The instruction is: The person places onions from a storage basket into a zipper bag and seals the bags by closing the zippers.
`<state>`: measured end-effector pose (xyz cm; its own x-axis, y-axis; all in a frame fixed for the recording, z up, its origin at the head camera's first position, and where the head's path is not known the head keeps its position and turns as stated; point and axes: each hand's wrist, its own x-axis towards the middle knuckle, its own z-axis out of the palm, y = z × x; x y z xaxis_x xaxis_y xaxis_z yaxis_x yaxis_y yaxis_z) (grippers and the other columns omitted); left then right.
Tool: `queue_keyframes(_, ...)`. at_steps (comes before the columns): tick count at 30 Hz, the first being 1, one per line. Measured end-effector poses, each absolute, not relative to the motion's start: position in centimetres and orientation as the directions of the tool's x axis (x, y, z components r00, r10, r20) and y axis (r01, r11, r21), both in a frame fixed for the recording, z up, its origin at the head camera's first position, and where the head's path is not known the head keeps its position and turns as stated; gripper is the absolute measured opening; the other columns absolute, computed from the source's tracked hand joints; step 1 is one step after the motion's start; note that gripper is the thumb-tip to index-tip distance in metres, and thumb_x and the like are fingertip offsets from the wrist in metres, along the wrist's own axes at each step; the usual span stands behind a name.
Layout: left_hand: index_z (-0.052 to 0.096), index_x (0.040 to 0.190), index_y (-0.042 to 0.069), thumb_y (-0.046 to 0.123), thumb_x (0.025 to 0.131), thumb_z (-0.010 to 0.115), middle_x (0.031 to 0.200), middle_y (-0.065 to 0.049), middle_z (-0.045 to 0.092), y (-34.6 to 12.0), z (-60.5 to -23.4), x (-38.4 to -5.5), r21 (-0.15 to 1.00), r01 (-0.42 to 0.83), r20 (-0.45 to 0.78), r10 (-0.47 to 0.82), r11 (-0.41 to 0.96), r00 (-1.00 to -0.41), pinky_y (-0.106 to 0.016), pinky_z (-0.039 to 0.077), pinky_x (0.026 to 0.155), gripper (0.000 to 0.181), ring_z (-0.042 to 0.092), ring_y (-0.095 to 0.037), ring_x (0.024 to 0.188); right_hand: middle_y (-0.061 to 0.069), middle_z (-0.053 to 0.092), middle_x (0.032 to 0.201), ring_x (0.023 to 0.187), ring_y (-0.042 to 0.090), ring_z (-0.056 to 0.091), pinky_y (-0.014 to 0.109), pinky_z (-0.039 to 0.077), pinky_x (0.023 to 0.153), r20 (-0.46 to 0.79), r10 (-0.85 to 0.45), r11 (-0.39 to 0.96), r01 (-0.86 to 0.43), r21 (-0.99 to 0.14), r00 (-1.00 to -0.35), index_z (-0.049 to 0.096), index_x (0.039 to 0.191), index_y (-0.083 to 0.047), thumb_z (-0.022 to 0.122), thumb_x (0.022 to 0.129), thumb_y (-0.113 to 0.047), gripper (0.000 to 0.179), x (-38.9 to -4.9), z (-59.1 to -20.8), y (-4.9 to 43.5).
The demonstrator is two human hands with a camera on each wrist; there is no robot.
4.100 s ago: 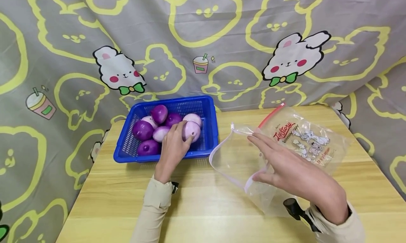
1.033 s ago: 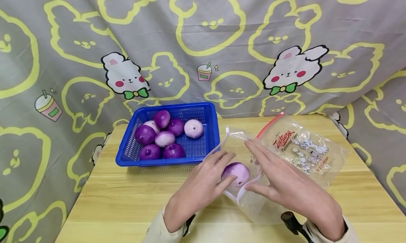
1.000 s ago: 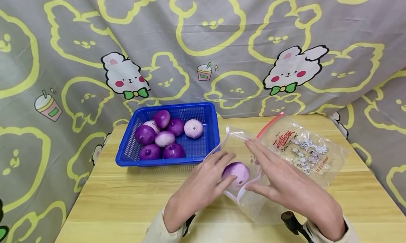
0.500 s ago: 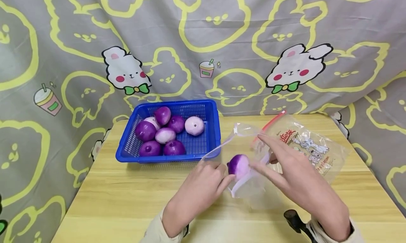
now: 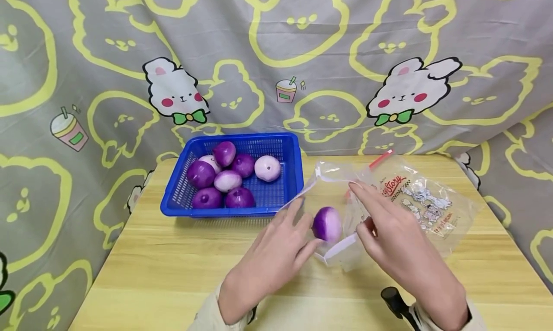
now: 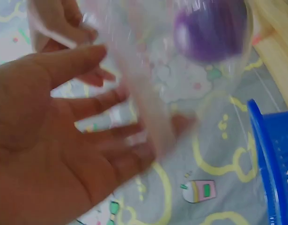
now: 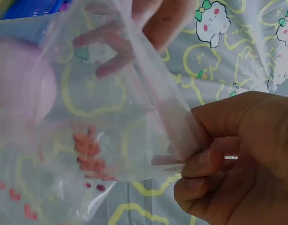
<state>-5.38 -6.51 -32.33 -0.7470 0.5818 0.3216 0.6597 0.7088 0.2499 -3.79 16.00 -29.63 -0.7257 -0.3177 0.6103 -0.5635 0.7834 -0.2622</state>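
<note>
A clear zip bag (image 5: 341,247) stands with its mouth spread, and a purple-and-pale onion (image 5: 328,224) sits inside it. My right hand (image 5: 399,242) pinches the bag's edge between thumb and curled fingers, as the right wrist view shows. On the other side, my left hand (image 5: 276,254) has its fingers extended against the rim. In the blurred left wrist view, those fingers (image 6: 101,140) lie spread along the bag's edge. Through the film, the onion also shows as a pale round shape (image 7: 24,84) in the right wrist view.
Left of the bag stands a blue plastic basket (image 5: 291,208) with several purple and pale onions (image 5: 239,197). A second clear bag (image 5: 432,201) with a red zip and printed figures lies flat on the wooden table (image 5: 173,273). Patterned cloth (image 5: 242,24) hangs behind.
My left hand has brought an onion from the basket into the bag and let go of it. The onion has turned and tipped inside. My right hand's fingers have closed on the bag's edge.
</note>
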Motion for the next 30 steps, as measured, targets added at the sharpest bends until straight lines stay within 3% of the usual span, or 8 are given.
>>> queue_keyframes(3,0.064,0.107,0.010,0.029,0.100,0.061,0.129,-0.013,0.060,-7.3,-32.1,-6.4,0.349,0.715,0.356,0.620,0.606,-0.699,-0.039,0.051,0.099,0.020,0.058,-0.026,0.123,0.021,0.060,0.134,0.076,0.016,0.058,0.039,0.054,0.069,0.581,-0.328,0.777,-0.562,-0.283,-0.745,0.055,0.138,0.000,0.061,0.073,0.008,0.066,-4.1,-29.9,16.2)
queue_keyframes(6,0.064,0.102,0.010,0.021,0.100,0.061,0.110,-0.005,0.066,-8.3,-31.9,-7.6,0.390,0.740,0.438,0.596,0.548,-0.672,-0.030,0.052,0.095,0.012,0.064,-0.019,0.106,0.021,0.060,0.134,0.072,0.012,0.052,0.034,0.051,0.063,0.571,-0.328,0.780,-0.557,-0.287,-0.753,0.054,0.139,0.000,0.058,0.075,0.007,0.064,-4.4,-30.0,16.4)
queue_keyframes(11,0.064,0.097,0.010,0.017,0.098,0.063,0.098,-0.001,0.065,-10.0,-32.1,-9.6,0.410,0.676,0.483,0.483,0.612,-0.731,-0.031,0.054,0.085,0.007,0.063,-0.017,0.093,0.019,0.060,0.134,0.073,0.013,0.051,0.030,0.046,0.059,0.548,-0.330,0.793,-0.541,-0.281,-0.768,0.055,0.139,-0.002,0.055,0.079,0.003,0.061,-4.9,-29.9,16.7)
queue_keyframes(18,0.064,0.098,0.010,0.019,0.095,0.068,0.094,-0.002,0.064,-12.7,-33.4,-12.2,0.416,0.516,0.379,0.374,0.749,-0.847,-0.034,0.052,0.075,0.010,0.058,-0.017,0.080,0.013,0.062,0.132,0.062,0.005,0.042,0.021,0.034,0.049,0.463,-0.323,0.810,-0.494,-0.316,-0.825,0.054,0.142,-0.008,0.059,0.083,-0.002,0.059,-5.2,-29.9,16.8)
queue_keyframes(23,0.065,0.102,0.006,0.016,0.091,0.073,0.096,-0.006,0.066,-14.5,-34.9,-13.9,0.404,0.443,0.285,0.350,0.800,-0.892,-0.036,0.051,0.074,0.017,0.057,-0.019,0.079,0.010,0.064,0.126,0.080,0.013,0.063,0.040,0.054,0.072,0.381,-0.332,0.804,-0.470,-0.364,-0.863,0.051,0.144,-0.011,0.069,0.093,-0.022,0.056,-5.3,-30.1,16.7)
queue_keyframes(26,0.065,0.102,0.004,0.014,0.091,0.073,0.097,-0.010,0.067,-15.2,-35.5,-14.6,0.416,0.394,0.246,0.316,0.819,-0.916,-0.040,0.053,0.077,0.017,0.060,-0.023,0.084,0.014,0.060,0.136,0.099,0.025,0.067,0.054,0.053,0.084,0.360,-0.326,0.799,-0.458,-0.389,-0.874,0.051,0.144,-0.011,0.071,0.092,-0.034,0.060,-5.3,-30.4,16.5)
queue_keyframes(28,0.065,0.102,0.003,0.015,0.091,0.073,0.099,-0.012,0.068,-15.7,-35.8,-15.0,0.420,0.358,0.228,0.285,0.834,-0.931,-0.043,0.053,0.080,0.017,0.062,-0.026,0.088,0.016,0.056,0.140,0.113,0.033,0.063,0.059,0.050,0.088,0.366,-0.320,0.795,-0.458,-0.397,-0.874,0.052,0.143,-0.010,0.072,0.091,-0.034,0.061,-5.3,-30.4,16.4)
queue_keyframes(30,0.066,0.102,0.002,0.015,0.092,0.072,0.100,-0.013,0.068,-16.1,-36.0,-15.4,0.418,0.323,0.210,0.256,0.849,-0.944,-0.045,0.053,0.082,0.018,0.063,-0.028,0.090,0.017,0.057,0.140,0.113,0.034,0.063,0.059,0.051,0.088,0.378,-0.323,0.791,-0.467,-0.396,-0.868,0.053,0.142,-0.008,0.074,0.090,-0.029,0.059,-5.5,-30.5,16.4)
